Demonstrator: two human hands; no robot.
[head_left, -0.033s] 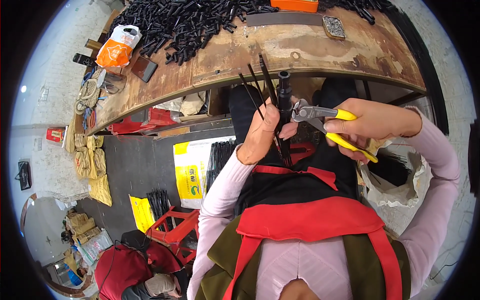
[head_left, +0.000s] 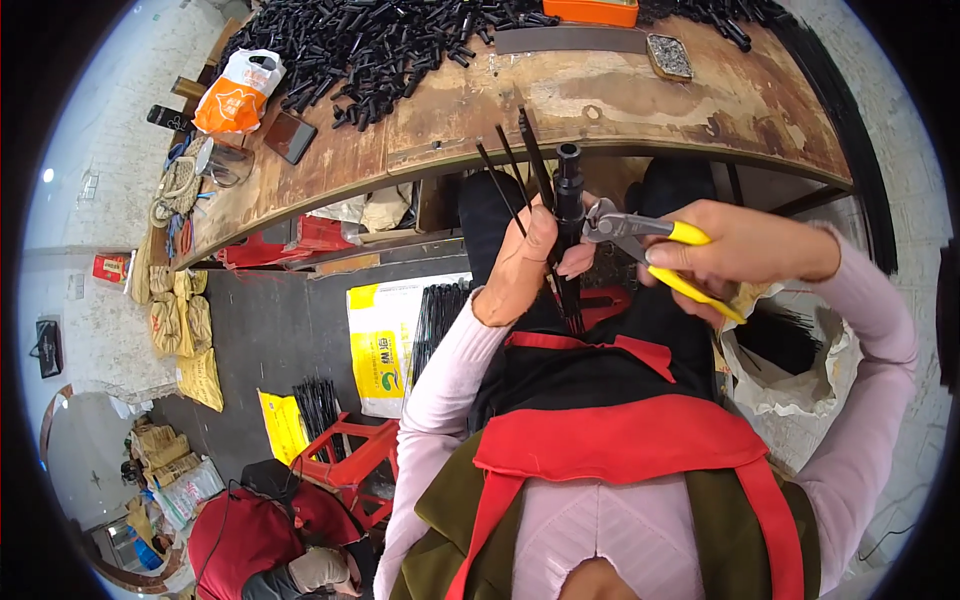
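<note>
My left hand [head_left: 522, 262] is wrapped round several thin black rods [head_left: 531, 150] and a thicker black tube [head_left: 568, 185], which stands upright with its hollow end up. The lower ends of the rods come out below the hand, over my lap. In my right hand [head_left: 735, 240] is a pair of end-cutting nippers [head_left: 632, 226] with grey jaws and yellow handles. Their jaws meet the side of the tube, close to my left fingertips. Exactly what the jaws bite on is hidden.
Ahead, a worn wooden table [head_left: 450, 145] carries a heap of short black tubes [head_left: 380, 50], a phone [head_left: 290, 137], a plastic bag [head_left: 238, 95] and a small tray [head_left: 669, 57]. An open sack [head_left: 780, 385] of black rods stands at my right. A person [head_left: 250, 540] is at lower left.
The yellow handles of the nippers have come slightly closer together in my right hand. My left hand and the rods are nearly still.
</note>
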